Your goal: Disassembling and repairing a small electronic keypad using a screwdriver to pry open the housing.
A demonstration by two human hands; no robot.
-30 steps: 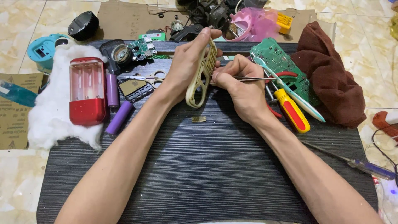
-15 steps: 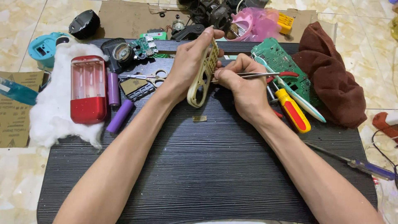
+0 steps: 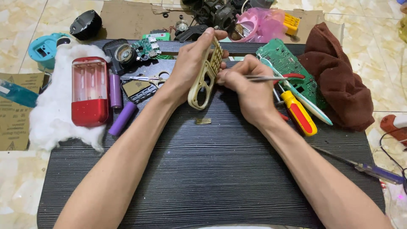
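From the head view, the left hand gripped a beige phone faceplate upright by its long edges, its lower end resting on the black ribbed mat. Just right of it, the right hand pinched metal tweezers, their tips at the plate's edge. The thin, light plastic shell seemed stiff yet crackable, best held by its rims. A yellow screwdriver lay right of that hand
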